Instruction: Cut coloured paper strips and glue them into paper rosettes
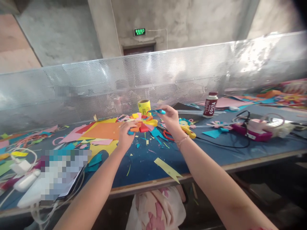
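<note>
My left hand is closed on a paper flower of orange, red and yellow looped strips, held above the table. To its right, my right hand pinches a curled blue paper strip between thumb and fingers. The strip is apart from the flower's loops. Behind the hands stands a yellow tape roll. Close to my right wrist lie a yellow glue gun with a black cord and red-orange-handled scissors, partly hidden.
Coloured paper sheets and scraps cover the table's left side. A laptop-like device and cables lie front left. A dark red bottle and a magenta power strip stand right. A perforated metal panel runs behind the table.
</note>
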`<state>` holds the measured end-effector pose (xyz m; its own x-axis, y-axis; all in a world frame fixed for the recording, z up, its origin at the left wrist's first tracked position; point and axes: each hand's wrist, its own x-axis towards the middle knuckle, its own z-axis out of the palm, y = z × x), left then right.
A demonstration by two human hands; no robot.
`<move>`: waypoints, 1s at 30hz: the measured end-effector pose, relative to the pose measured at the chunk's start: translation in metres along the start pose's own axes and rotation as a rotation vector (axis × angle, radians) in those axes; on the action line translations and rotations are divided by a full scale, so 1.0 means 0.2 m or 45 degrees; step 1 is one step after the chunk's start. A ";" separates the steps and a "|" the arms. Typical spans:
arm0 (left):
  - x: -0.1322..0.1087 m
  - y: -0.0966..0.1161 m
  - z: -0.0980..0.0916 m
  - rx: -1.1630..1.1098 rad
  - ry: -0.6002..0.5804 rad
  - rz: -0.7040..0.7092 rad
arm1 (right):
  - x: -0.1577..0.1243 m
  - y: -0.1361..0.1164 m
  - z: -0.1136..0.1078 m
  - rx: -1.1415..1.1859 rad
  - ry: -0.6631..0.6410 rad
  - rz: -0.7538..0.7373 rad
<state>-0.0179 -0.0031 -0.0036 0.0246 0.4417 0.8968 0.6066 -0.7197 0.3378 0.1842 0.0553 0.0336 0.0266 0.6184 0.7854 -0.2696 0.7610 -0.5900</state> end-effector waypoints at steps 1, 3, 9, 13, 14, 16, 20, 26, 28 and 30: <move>0.00 0.00 0.00 0.017 0.014 0.031 | -0.02 -0.02 0.01 -0.075 -0.079 -0.048; 0.00 -0.01 -0.01 0.038 0.036 0.053 | -0.04 -0.04 0.02 -0.190 -0.214 -0.133; 0.00 -0.04 -0.02 0.076 0.058 0.050 | -0.06 -0.05 0.03 -0.304 -0.433 -0.221; 0.00 -0.05 -0.02 0.144 0.096 0.178 | -0.05 -0.02 0.03 -0.329 -0.553 -0.245; 0.00 -0.05 -0.02 0.154 0.113 0.226 | -0.05 -0.02 0.03 -0.341 -0.569 -0.254; 0.00 -0.06 -0.02 0.161 0.140 0.314 | -0.05 -0.01 0.02 -0.375 -0.590 -0.288; 0.01 -0.07 -0.02 0.160 0.144 0.371 | -0.06 0.00 0.02 -0.415 -0.587 -0.383; 0.01 -0.07 -0.01 0.208 0.158 0.357 | -0.05 0.01 0.02 -0.475 -0.672 -0.420; 0.01 -0.07 -0.01 0.210 0.150 0.336 | -0.05 0.01 0.02 -0.524 -0.696 -0.412; 0.01 -0.06 -0.02 0.207 0.142 0.321 | -0.05 0.01 0.02 -0.559 -0.725 -0.409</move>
<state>-0.0276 0.0046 -0.0056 0.1085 0.1919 0.9754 0.7114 -0.7003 0.0586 0.1796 0.0499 0.0241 -0.4902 0.2500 0.8350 0.0756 0.9666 -0.2450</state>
